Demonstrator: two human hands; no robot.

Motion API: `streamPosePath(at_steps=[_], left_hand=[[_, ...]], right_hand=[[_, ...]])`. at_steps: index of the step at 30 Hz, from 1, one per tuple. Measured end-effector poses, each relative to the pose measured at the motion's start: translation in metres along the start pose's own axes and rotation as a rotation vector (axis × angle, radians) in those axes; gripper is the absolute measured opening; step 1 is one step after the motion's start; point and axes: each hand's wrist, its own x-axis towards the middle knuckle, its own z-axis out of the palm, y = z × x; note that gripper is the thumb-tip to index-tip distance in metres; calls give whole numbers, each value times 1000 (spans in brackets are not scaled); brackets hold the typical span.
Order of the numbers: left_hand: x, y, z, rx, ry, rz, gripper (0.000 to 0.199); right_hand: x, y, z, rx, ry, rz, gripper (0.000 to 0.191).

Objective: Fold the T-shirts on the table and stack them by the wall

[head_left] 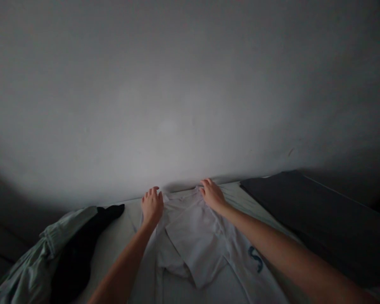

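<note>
A pale, whitish garment [196,236] lies spread and wrinkled on a light-coloured bed or mattress, its far edge close to the wall. A dark curved mark shows on its right part. My left hand [152,205] rests at the garment's far left corner, fingers bent and a little apart; whether cloth is between them is hidden. At the far right corner, my right hand [211,193] touches the cloth, with thumb and fingers bent around its edge. The grip itself is too small and dim to make out.
A plain grey wall [177,101] rises right behind the bed surface [114,240]. On the left lie a black cloth [79,257] and a greenish-grey garment [34,270]. A large dark flat sheet or board [319,223] covers the right side.
</note>
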Motion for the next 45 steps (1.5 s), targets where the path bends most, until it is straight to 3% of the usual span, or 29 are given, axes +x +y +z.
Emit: streamPosePath(at_steps=[2,5,9,13,16,19,22,26,29,32,35,39,42,45], left_hand=[[-18,-4,-1,38,-24,88,44],[-44,-13,8,107,-157,236,51],[-57,-15,17,148,-240,273,52],[-50,-15,8,103,-306,275,51],[-50,-21,2,65,-266,255,52],[-57,-25,1,175,-275,379,53],[-61,-21,-7,275,-340,468,55],[-70,-7,-31,271,-348,367,54],[-104,0,-47,209,-205,258,53],[-160,5,-50,189,-96,300,54],[-201,14,-49,217,-152,319,56],[-224,25,-63,257,-198,286,58],[-260,12,-78,267,-129,383,62],[-329,-20,-85,247,58,602,68]], right_hand=[[-20,-2,-2,-27,-42,-49,48],[-49,-2,1,-34,-185,-102,63],[-65,-5,4,-14,-308,-130,66],[-66,-30,-5,-10,-282,-104,70],[-72,-60,-3,72,-212,-347,71],[-81,-84,11,145,-243,-530,73],[-87,-96,19,157,-283,-497,78],[-105,-97,-2,156,-321,-455,72],[-137,-91,-23,170,-232,-395,65],[-173,-82,-29,170,-198,-408,60],[-190,-78,-27,169,-276,-425,58],[-202,-78,-48,174,-334,-405,62],[-240,-64,-81,220,-287,-421,61],[-309,-30,-111,228,-302,-447,61]])
